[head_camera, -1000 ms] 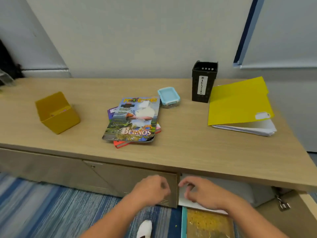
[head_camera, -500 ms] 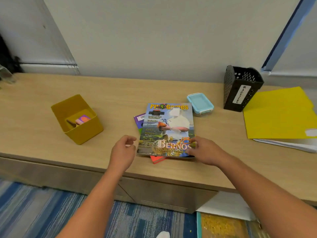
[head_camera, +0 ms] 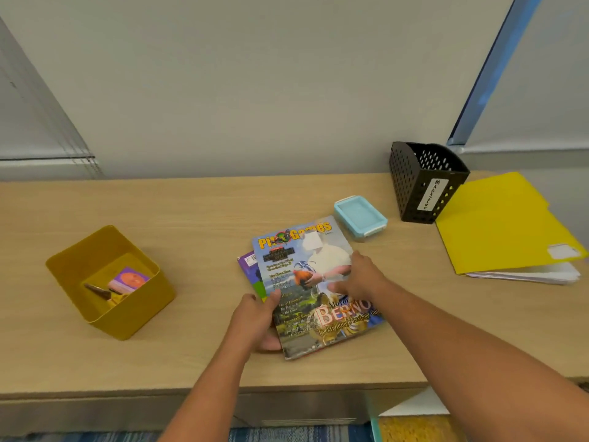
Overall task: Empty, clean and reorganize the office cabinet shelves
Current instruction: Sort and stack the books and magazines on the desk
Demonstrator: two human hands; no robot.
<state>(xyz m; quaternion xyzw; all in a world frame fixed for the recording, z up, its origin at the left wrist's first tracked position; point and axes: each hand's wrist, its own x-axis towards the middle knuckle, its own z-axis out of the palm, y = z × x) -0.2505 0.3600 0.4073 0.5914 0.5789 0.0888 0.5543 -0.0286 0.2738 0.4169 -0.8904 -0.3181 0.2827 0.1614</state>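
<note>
CHANGE: both hands came up from the cabinet front onto the magazine stack (head_camera: 306, 282) | GRIP: left hand (head_camera: 256, 320) grasps its near-left edge, right hand (head_camera: 360, 279) rests released on the cover | PLACE: stack on bench (head_camera: 197, 205), left of black holder (head_camera: 424, 183) | MEANS: likely lifting magazines to reorganize
</note>
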